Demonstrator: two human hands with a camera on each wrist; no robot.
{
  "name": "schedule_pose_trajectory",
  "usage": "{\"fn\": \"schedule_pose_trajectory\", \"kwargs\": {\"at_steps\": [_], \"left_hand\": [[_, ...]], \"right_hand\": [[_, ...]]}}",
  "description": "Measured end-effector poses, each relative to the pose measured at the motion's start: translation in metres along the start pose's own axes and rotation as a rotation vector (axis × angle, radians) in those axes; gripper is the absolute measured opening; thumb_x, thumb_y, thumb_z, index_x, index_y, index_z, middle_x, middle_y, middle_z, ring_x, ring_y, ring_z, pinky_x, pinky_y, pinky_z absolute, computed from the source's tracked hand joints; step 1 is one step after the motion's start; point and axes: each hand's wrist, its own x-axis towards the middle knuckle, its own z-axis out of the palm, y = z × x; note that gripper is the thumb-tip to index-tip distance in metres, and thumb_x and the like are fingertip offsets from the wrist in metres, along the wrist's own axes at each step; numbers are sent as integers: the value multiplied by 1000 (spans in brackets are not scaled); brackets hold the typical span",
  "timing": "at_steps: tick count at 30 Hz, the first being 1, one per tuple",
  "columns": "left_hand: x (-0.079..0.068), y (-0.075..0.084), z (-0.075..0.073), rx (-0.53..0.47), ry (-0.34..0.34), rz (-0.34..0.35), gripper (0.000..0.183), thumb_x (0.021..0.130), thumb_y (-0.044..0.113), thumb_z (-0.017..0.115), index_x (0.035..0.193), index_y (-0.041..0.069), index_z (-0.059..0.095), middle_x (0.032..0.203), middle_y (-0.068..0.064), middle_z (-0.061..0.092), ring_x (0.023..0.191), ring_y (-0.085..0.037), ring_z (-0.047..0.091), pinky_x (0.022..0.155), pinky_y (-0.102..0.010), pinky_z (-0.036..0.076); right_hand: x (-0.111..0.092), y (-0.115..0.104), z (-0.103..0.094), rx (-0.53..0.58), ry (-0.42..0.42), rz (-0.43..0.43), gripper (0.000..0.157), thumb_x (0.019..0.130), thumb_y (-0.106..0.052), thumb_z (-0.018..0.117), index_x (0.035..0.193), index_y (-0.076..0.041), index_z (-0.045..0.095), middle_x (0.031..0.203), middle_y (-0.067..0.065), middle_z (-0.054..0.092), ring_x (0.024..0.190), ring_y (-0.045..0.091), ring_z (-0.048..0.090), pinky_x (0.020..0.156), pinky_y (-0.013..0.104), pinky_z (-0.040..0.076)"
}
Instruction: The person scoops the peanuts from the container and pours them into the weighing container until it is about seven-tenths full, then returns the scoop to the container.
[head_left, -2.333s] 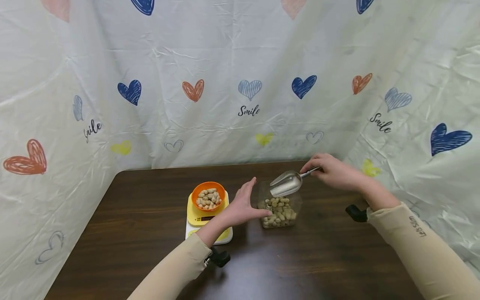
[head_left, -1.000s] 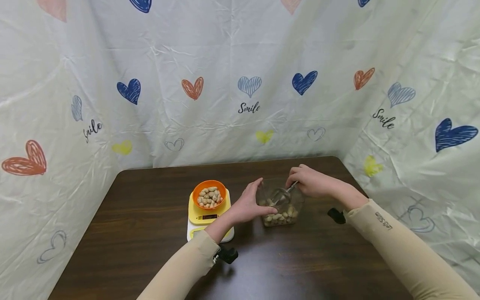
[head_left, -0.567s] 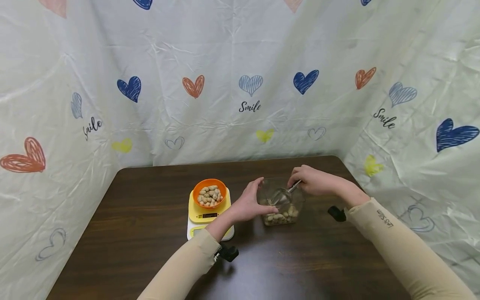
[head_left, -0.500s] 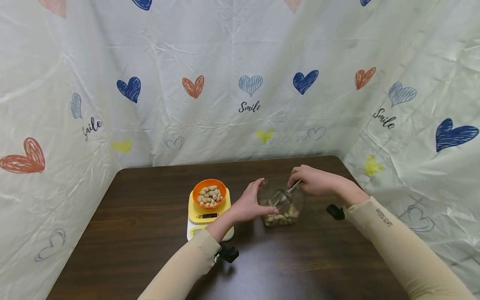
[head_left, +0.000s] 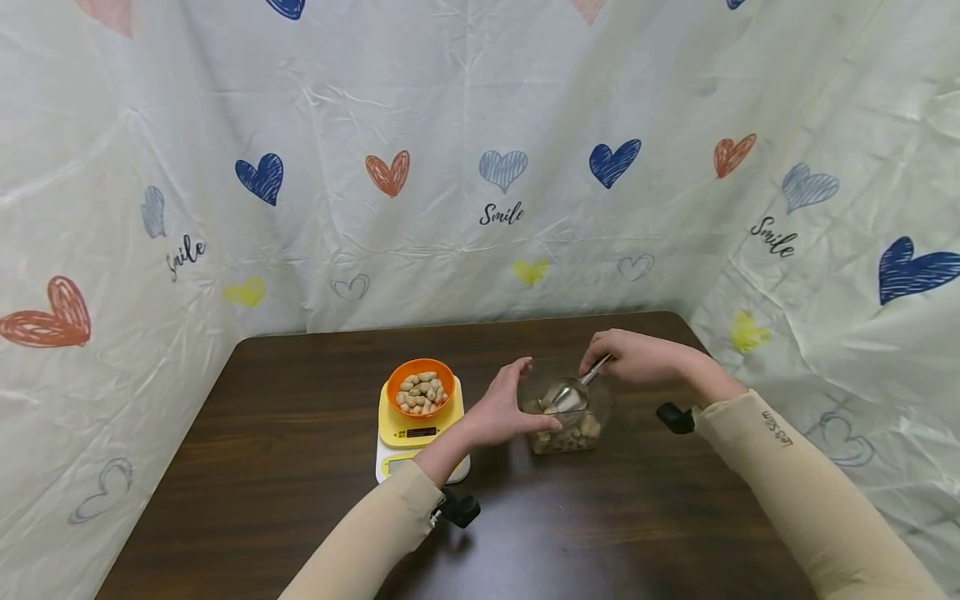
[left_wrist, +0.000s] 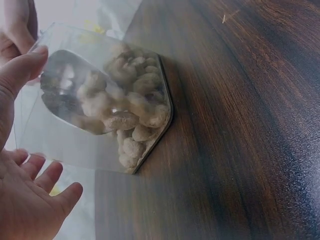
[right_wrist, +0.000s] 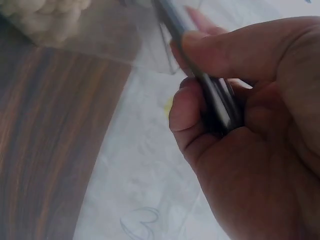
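Observation:
A clear container part-filled with unshelled peanuts stands on the table. My left hand holds it from the left, thumb on the near side and fingers along the other. My right hand grips the handle of a metal scoop, whose bowl is down inside the container. Through the wall in the left wrist view, peanuts lie in and against the scoop. Curled fingers wrap the handle in the right wrist view, with the thumb along it.
Left of the container, an orange bowl holding peanuts sits on a yellow and white kitchen scale. Behind the dark wooden table hangs a white curtain printed with hearts. A small crumb lies on the tabletop.
From above the container, my right hand has lowered the scoop into the peanuts, then raised and tilted it slightly. My left hand has closed in on the container and stayed there.

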Motion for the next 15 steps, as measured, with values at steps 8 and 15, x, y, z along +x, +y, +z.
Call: {"fn": "schedule_pose_trajectory", "kwargs": {"at_steps": [8,15], "left_hand": [[1,-1,1,-3,-2,8,108,83,47,84,164,20,18,157,-7,33,142,-26,38,110,-47,40],[3,-2,1,11,4,14,109,81,53,84,163,19,19,157,-6,34,141,-22,39,111,-44,40]], "right_hand": [[-5,1,1,20,10,3,29,99,2,59,111,-17,77,110,-2,64,105,18,61,88,42,51],[-10,3,-1,30,50,11,28,98,1,61,112,-17,77,110,-3,65,104,17,61,88,43,50]]}}
